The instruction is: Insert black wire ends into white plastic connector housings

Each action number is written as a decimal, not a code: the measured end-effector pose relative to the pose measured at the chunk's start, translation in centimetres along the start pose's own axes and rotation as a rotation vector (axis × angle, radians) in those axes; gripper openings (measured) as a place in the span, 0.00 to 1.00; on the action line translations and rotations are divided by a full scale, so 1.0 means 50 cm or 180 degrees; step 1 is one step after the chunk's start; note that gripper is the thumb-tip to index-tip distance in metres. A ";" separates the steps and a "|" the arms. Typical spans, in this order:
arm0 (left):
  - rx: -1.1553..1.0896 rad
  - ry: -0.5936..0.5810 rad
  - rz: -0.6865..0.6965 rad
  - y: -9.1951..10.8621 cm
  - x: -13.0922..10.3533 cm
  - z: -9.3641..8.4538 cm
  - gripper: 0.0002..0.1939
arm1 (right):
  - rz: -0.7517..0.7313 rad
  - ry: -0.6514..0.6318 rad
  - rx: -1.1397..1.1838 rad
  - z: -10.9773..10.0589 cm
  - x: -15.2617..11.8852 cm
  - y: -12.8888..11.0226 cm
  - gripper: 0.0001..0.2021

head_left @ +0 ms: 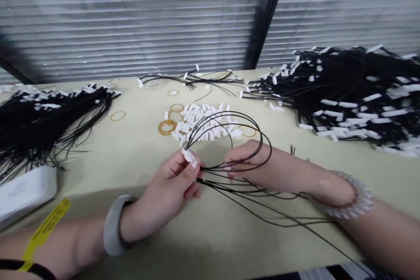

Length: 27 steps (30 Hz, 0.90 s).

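hands (170, 183) on white connector (188, 155) and black wires (210, 169), yellow tag (47, 223), illegible

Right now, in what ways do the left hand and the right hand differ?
The left hand pinches a white connector; the right hand has its fingers at the looped black wires, though its grip is partly hidden. The left wrist wears a grey band, the right a clear bead bracelet. The left hand points away and to the right; the right hand points left. Both are bare.
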<state>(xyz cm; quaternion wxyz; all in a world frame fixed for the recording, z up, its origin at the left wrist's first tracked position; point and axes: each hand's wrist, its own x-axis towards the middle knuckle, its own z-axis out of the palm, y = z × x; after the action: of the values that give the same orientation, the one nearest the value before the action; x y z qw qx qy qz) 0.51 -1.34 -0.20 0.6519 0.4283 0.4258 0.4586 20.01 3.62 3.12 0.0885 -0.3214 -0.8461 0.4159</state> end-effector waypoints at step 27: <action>-0.0314 0.0094 -0.0310 0.006 0.006 0.001 0.09 | -0.0319 0.1034 0.0832 -0.025 -0.042 -0.052 0.04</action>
<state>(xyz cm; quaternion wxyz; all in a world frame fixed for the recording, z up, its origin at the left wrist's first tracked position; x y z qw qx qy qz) 0.57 -1.00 0.08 0.6874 0.3676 0.4326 0.4530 20.95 1.95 6.15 0.2852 -0.3275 -0.7745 0.4599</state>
